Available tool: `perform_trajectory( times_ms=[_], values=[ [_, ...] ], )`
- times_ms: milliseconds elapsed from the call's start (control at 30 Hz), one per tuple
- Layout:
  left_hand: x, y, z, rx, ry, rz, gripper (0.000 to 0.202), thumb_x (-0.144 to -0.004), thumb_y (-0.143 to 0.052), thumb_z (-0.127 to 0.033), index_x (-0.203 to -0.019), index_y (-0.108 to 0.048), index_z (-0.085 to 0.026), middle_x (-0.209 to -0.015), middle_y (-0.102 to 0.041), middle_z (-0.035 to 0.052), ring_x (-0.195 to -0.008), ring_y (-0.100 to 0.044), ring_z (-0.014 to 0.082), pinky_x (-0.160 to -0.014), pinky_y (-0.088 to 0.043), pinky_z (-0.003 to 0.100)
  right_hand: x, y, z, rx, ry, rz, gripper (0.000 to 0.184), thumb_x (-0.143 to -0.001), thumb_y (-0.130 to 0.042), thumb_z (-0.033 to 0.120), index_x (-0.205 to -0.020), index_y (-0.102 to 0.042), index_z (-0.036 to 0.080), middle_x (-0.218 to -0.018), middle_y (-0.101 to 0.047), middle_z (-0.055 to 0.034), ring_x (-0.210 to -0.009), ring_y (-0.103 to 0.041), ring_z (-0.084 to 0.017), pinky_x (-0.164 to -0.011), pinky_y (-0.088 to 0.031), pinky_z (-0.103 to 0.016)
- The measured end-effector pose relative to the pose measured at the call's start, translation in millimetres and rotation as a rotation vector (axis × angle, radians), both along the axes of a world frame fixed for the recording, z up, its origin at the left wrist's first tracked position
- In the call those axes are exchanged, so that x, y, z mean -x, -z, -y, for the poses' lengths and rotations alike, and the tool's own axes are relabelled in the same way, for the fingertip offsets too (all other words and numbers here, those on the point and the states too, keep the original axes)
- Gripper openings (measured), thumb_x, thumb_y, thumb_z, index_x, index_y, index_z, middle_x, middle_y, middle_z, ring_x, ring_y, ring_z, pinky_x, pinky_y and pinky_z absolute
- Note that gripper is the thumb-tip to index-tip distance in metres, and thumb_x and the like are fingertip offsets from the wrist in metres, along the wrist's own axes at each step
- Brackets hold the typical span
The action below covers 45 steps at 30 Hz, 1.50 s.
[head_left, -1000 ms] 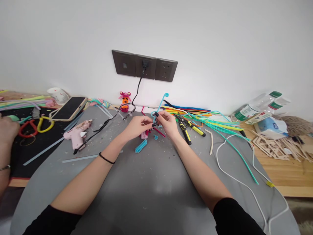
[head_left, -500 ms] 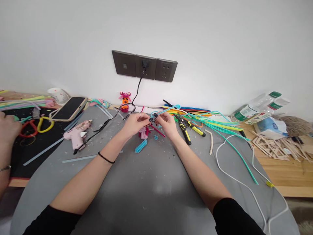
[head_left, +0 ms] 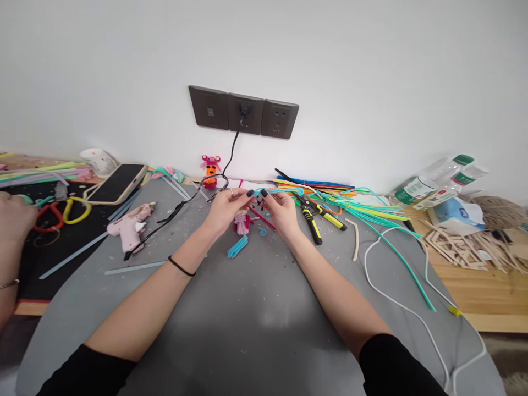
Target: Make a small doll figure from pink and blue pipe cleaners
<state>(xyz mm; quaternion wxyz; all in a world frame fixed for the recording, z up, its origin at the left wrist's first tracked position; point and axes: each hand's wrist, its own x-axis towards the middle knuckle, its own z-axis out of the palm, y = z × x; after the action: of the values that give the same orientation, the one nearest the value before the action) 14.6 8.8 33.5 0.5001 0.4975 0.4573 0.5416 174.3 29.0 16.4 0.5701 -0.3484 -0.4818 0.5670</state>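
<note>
My left hand [head_left: 226,208] and my right hand [head_left: 280,209] meet over the far middle of the grey mat [head_left: 231,319]. Both pinch a light blue pipe cleaner [head_left: 284,191] that runs nearly level to the right, its tip curled. Just below the hands a small pink pipe-cleaner figure [head_left: 242,221] stands on the mat. A folded blue piece [head_left: 238,247] and a dark pink stem [head_left: 264,219] lie close by.
Yellow-handled pliers [head_left: 312,224] and a pile of coloured pipe cleaners [head_left: 350,201] lie to the right. A pink glue gun [head_left: 128,225], phone [head_left: 116,182] and scissors [head_left: 61,212] sit left. Another person's hand [head_left: 12,220] is at the left edge. Wooden sticks [head_left: 466,247] lie far right.
The blue pipe cleaner's free end has swung down from pointing up to lying nearly level toward the right. Both hands have shifted slightly up and apart.
</note>
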Motion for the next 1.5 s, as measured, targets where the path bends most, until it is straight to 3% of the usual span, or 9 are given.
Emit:
perform_trajectory(
  times_ms=[167, 267, 400, 533, 833, 1100, 1233, 1400, 1500],
  values=[
    [16, -5.7, -4, -0.058, 0.043, -0.217, 0.064, -0.073, -0.07, -0.076, -0.091, -0.075, -0.015, -0.091, -0.077, 0.0116, -0.076, -0.068, 0.0212, -0.069, -0.057, 0.032, -7, 2.1, -6, -0.092, 0.011, 0.249, 0.041, -0.075, -0.077, 0.057, -0.088, -0.066, 0.02, -0.078, -0.07, -0.0035, -0.068, -0.061, -0.016, -0.063, -0.051, -0.029],
    [23, -6.5, -5, -0.075, 0.117, -0.375, 0.056, -0.075, -0.073, -0.067, -0.095, -0.076, -0.015, -0.092, -0.078, 0.0099, -0.075, -0.068, 0.0209, -0.069, -0.056, 0.032, -10, 4.5, -7, -0.177, -0.008, 0.409, 0.031, -0.082, -0.07, 0.049, -0.089, -0.065, 0.02, -0.085, -0.071, -0.005, -0.072, -0.063, -0.017, -0.066, -0.051, -0.03],
    [25, -5.3, -3, -0.094, 0.173, -0.573, 0.035, -0.077, -0.071, -0.049, -0.088, -0.077, -0.016, -0.088, -0.078, 0.008, -0.078, -0.069, 0.0215, -0.069, -0.053, 0.03, -12, 5.5, -5, -0.327, -0.061, 0.614, 0.012, -0.087, -0.06, 0.031, -0.089, -0.065, 0.02, -0.087, -0.069, -0.0045, -0.077, -0.062, -0.018, -0.067, -0.049, -0.029],
    [25, -6.1, -1, -0.123, 0.215, -0.646, 0.021, -0.075, -0.067, -0.036, -0.081, -0.075, -0.018, -0.08, -0.076, 0.0056, -0.073, -0.068, 0.02, -0.068, -0.051, 0.029, -13, 4.2, -4, -0.399, -0.101, 0.7, 0.007, -0.087, -0.058, 0.024, -0.09, -0.064, 0.02, -0.086, -0.065, -0.0042, -0.079, -0.061, -0.017, -0.068, -0.048, -0.028],
    [26, -8.9, -3, -0.056, 0.142, -0.536, 0.02, -0.07, -0.071, -0.035, -0.077, -0.076, -0.017, -0.076, -0.076, 0.0054, -0.065, -0.065, 0.0185, -0.06, -0.049, 0.028, -10, -3.2, 0, -0.309, -0.157, 0.467, 0.021, -0.087, -0.065, 0.042, -0.088, -0.063, 0.02, -0.09, -0.065, -0.0033, -0.077, -0.061, -0.016, -0.067, -0.05, -0.028],
    [13, -3.8, -3, 0.045, 0.005, -0.111, 0.045, -0.051, -0.091, -0.05, -0.072, -0.074, -0.014, -0.07, -0.072, 0.0054, -0.062, -0.06, 0.0149, -0.06, -0.047, 0.027, -5, -11.0, 6, -0.132, -0.159, 0.249, 0.041, -0.077, -0.075, 0.058, -0.08, -0.059, 0.022, -0.074, -0.058, 0.0025, -0.062, -0.05, -0.011, -0.058, -0.043, -0.025],
    [6, -2.3, -2, 0.102, 0.039, 0.066, 0.053, -0.046, -0.095, -0.054, -0.074, -0.076, -0.014, -0.069, -0.071, 0.0054, -0.059, -0.057, 0.0128, -0.058, -0.046, 0.027, -6, -13.1, 7, -0.117, -0.138, 0.203, 0.041, -0.077, -0.076, 0.058, -0.081, -0.057, 0.022, -0.075, -0.059, 0.0022, -0.065, -0.054, -0.012, -0.062, -0.046, -0.026],
    [13, -5.8, -4, 0.095, 0.079, -0.052, 0.058, -0.054, -0.089, -0.065, -0.078, -0.078, -0.014, -0.072, -0.072, 0.0068, -0.065, -0.061, 0.0168, -0.062, -0.049, 0.029, -8, -6.3, 1, -0.133, -0.08, 0.286, 0.039, -0.077, -0.075, 0.057, -0.083, -0.061, 0.022, -0.077, -0.06, 0.0009, -0.064, -0.054, -0.013, -0.06, -0.045, -0.027],
    [19, -7.8, -4, 0.067, 0.103, -0.161, 0.056, -0.058, -0.087, -0.064, -0.082, -0.079, -0.014, -0.075, -0.074, 0.0069, -0.067, -0.062, 0.0174, -0.064, -0.05, 0.029, -8, -1.6, 0, -0.169, -0.071, 0.37, 0.035, -0.079, -0.072, 0.055, -0.083, -0.062, 0.022, -0.079, -0.062, 0.0, -0.063, -0.055, -0.013, -0.058, -0.044, -0.027]
  ],
)
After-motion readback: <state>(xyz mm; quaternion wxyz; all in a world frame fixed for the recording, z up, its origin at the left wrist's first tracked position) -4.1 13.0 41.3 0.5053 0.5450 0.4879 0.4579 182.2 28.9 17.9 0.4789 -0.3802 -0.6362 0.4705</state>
